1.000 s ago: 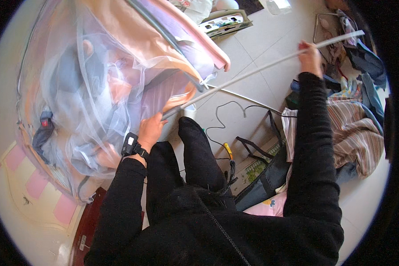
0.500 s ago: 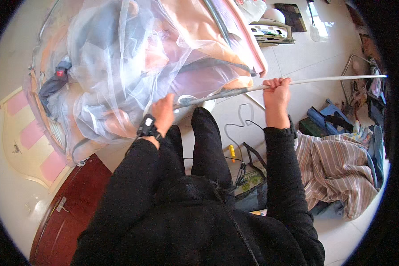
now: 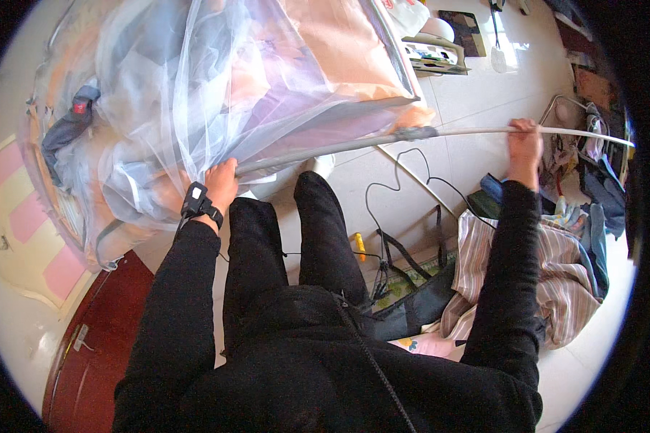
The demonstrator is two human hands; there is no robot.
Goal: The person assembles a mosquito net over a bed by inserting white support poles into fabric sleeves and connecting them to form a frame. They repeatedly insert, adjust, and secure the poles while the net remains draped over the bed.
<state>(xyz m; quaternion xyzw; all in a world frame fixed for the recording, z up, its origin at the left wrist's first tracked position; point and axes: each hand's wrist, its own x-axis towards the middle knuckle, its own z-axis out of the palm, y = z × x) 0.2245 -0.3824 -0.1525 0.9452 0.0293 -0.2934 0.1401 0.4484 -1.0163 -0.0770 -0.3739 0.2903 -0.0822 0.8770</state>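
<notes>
A long, thin white pole (image 3: 477, 132) runs across in front of me, bowed slightly, and its left part goes into a grey fabric sleeve (image 3: 318, 150) along the edge of a sheer white mosquito net (image 3: 195, 94). My left hand (image 3: 222, 180), with a black device strapped at the wrist, is closed on the net's sleeve edge. Far to the right, my right hand (image 3: 525, 148) wraps round the bare pole near its right end. Between the hands the sleeve's end is bunched up on the pole. The pole's left end is hidden.
Peach fabric (image 3: 339, 43) lies under the net. At right are a striped cloth (image 3: 563, 289) and a cluttered rack (image 3: 603, 159). Black cable (image 3: 372, 195), a yellow tube (image 3: 360, 245) and a bag (image 3: 419, 303) lie by my legs. A pink-and-cream panel (image 3: 29, 216) and dark red door (image 3: 97, 339) are left.
My hands have moved farther apart: the right one outward along the pole, the left one leftward with the net's edge. The bunched sleeve end now sits farther right.
</notes>
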